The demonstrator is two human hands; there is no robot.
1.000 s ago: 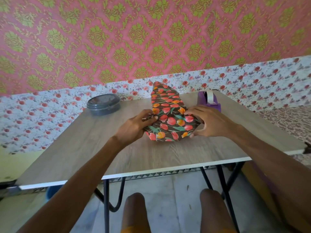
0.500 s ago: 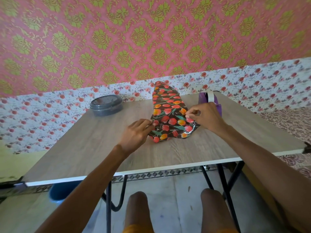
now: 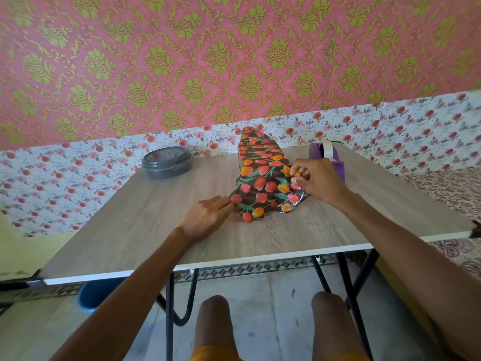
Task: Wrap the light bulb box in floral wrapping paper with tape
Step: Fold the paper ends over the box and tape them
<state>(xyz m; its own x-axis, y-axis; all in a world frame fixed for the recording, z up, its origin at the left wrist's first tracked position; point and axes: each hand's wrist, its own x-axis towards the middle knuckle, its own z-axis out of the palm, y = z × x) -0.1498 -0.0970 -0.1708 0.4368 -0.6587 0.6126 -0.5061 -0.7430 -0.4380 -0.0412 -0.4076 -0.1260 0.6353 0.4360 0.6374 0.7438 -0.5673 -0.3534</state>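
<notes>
Head view: looking down across a wooden table (image 3: 135, 225) at two bare forearms reaching forward.
Right hand (image 3: 316, 182): curling tightly, thumb and fingertips (image 3: 295, 181) closing together on a fold of the floral wrapping paper (image 3: 260, 183), pinching it at the bundle's right side.
Left hand (image 3: 207, 217): reaching out with fingers (image 3: 223, 201) lying close together and nearly straight, tips touching the paper's near left edge. Pinching or merely pressing, cannot tell, the thumb being hidden.
Floral wrapping paper: lying between the two sets of fingers, draping as a long dark hump printed with red and orange tulips, running away from the fingertips toward the table's far edge.
Light bulb box: hiding completely under the paper's hump, between the left and right fingers.
Tape dispenser (image 3: 325, 153): standing just behind the right fingers, purple, carrying a pale roll, partly hiding behind the knuckles.
Grey lidded container (image 3: 166, 162): resting well beyond the left fingers and off to their left, apart from the paper.
Blue bucket (image 3: 96, 293): sitting on the floor under the table, below the left forearm.
</notes>
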